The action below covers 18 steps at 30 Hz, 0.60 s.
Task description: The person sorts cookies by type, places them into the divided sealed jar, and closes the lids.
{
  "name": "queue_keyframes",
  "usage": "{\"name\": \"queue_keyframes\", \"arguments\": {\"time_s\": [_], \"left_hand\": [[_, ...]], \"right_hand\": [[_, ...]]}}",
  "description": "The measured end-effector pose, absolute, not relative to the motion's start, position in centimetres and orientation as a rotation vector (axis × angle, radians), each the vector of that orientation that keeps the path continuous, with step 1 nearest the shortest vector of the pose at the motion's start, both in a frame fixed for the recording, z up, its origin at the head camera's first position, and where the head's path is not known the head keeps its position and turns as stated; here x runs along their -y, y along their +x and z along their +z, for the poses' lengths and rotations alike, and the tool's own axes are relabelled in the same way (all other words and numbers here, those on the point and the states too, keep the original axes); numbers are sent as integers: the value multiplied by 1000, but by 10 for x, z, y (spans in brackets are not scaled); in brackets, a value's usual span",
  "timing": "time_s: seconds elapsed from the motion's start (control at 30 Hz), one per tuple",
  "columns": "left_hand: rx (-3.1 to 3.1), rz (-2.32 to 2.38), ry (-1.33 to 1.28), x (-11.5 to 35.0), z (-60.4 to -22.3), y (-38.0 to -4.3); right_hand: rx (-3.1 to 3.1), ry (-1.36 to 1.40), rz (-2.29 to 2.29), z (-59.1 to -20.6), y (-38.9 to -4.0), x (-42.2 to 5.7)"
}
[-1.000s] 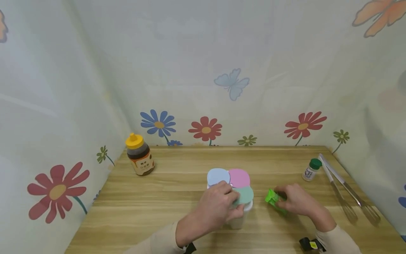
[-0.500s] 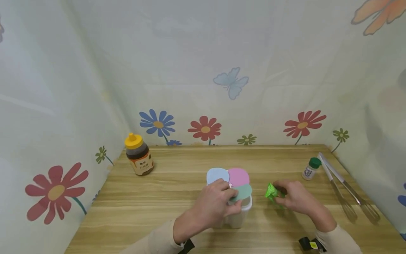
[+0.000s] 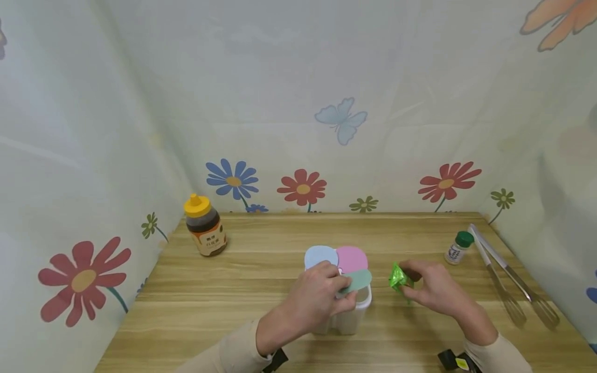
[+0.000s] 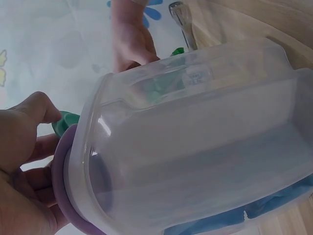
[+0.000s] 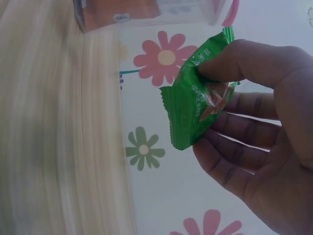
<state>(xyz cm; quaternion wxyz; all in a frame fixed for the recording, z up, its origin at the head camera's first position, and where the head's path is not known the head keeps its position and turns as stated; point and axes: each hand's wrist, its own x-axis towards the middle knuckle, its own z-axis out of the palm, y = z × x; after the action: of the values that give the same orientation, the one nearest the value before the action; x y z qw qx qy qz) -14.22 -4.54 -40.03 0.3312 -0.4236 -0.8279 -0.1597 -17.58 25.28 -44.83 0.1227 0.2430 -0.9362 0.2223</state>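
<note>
A clear plastic storage box [image 3: 351, 320] with a white rim and several coloured lids stands at the table's centre front. My left hand [image 3: 312, 295] pinches its green lid [image 3: 361, 280], which is tilted up over an opening at the front right. The blue lid [image 3: 319, 256] and the pink lid [image 3: 352, 259] lie down behind it. To the right of the box, my right hand [image 3: 434, 286] holds a green snack packet [image 5: 193, 105] between thumb and fingers. A brownish piece shows through the packet's window. Bluish contents are visible low inside the box wall [image 4: 195, 132].
A honey bottle [image 3: 207, 230] with a yellow cap stands at the left rear. On the right are a small shaker bottle [image 3: 457, 248] with a green cap and metal tongs [image 3: 502, 274]. A flowered curtain [image 3: 261, 103] surrounds the wooden table.
The green lid has swung up from the box rim in my left hand, baring an opening. My right hand has raised the snack packet slightly and turned it.
</note>
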Motion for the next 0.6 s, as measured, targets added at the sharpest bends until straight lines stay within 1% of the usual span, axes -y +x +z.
{"name": "queue_keyframes", "arguments": {"time_s": [0.6], "left_hand": [[2171,-431,-1105,45,-401,-144]], "right_hand": [[2509,789,685,-430,-163,-246]]}}
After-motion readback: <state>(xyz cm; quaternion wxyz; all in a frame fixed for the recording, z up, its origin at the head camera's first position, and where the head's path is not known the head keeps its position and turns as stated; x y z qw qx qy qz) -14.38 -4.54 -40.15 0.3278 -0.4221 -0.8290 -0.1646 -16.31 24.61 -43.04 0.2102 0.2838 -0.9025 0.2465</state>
